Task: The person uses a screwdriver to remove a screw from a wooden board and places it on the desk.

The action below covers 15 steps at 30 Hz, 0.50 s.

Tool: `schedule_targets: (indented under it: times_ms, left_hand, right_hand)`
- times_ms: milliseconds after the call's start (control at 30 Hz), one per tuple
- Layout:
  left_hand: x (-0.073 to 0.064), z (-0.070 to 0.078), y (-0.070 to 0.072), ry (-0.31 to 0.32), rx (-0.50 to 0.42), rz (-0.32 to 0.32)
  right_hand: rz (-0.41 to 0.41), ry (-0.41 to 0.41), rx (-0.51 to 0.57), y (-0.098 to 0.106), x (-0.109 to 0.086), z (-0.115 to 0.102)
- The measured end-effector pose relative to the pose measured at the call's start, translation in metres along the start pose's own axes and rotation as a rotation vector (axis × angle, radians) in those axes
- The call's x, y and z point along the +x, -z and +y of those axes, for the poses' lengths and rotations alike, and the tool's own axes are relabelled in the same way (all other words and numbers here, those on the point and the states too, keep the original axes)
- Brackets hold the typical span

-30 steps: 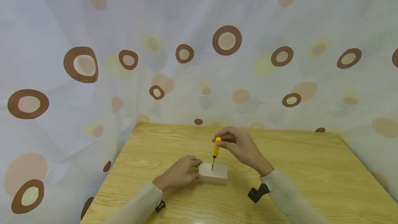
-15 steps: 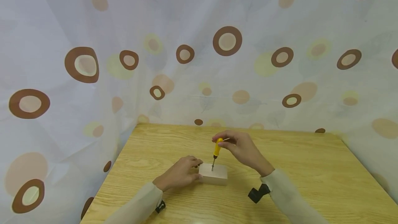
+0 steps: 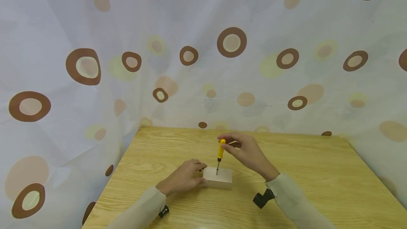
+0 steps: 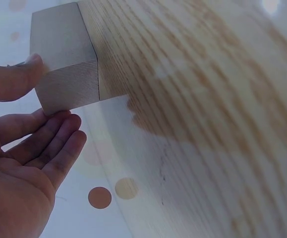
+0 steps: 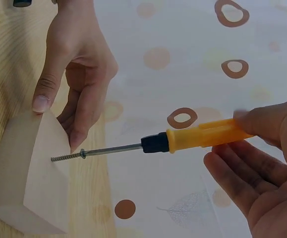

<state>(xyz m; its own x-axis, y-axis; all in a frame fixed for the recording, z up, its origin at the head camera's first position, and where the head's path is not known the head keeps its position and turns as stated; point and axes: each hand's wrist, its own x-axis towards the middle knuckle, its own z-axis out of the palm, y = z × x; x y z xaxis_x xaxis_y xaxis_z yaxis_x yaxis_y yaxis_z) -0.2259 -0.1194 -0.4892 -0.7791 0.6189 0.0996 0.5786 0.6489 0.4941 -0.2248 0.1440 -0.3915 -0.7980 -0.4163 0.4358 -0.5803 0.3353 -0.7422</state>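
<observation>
A pale wooden block (image 3: 222, 184) lies on the table. My left hand (image 3: 184, 178) grips its left end, the thumb on the near side and the fingers at the far side, as the left wrist view confirms. A screw (image 5: 68, 157) stands in the block's top with most of its thread showing. On the screw's head sits the tip of a screwdriver (image 3: 220, 151) with a yellow handle and black collar. My right hand (image 3: 251, 153) pinches the upper handle between thumb and fingers. The screwdriver stands nearly upright, leaning slightly.
The wood-grain table (image 3: 305, 172) spreads around the block. A whitish sheet (image 3: 254, 20) with brown and beige spots hangs behind and at the sides. A black strap mount (image 3: 264, 198) is on the right wrist, another (image 3: 163, 211) on the left.
The right fingers have shifted around the handle, and its top tilted to the right, then back to the left. The left hand and the block have stayed in place.
</observation>
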Motion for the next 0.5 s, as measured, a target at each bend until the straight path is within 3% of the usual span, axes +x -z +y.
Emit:
schedule_targets:
  times_ms: [167, 400, 500]
  left_hand:
    - [-0.0008, -0.0007, -0.0005, -0.001, 0.007, 0.001]
    - [-0.0011, 0.0004, 0.0005, -0.003, 0.012, 0.001]
    - [-0.0008, 0.0012, 0.0004, -0.008, 0.020, 0.001]
  right_hand:
    - [0.019, -0.018, 0.008, -0.0029, -0.0015, -0.0004]
    - [-0.051, 0.013, 0.001, -0.0025, -0.0002, -0.0010]
    - [-0.035, 0.004, -0.022, -0.0031, -0.0018, 0.0004]
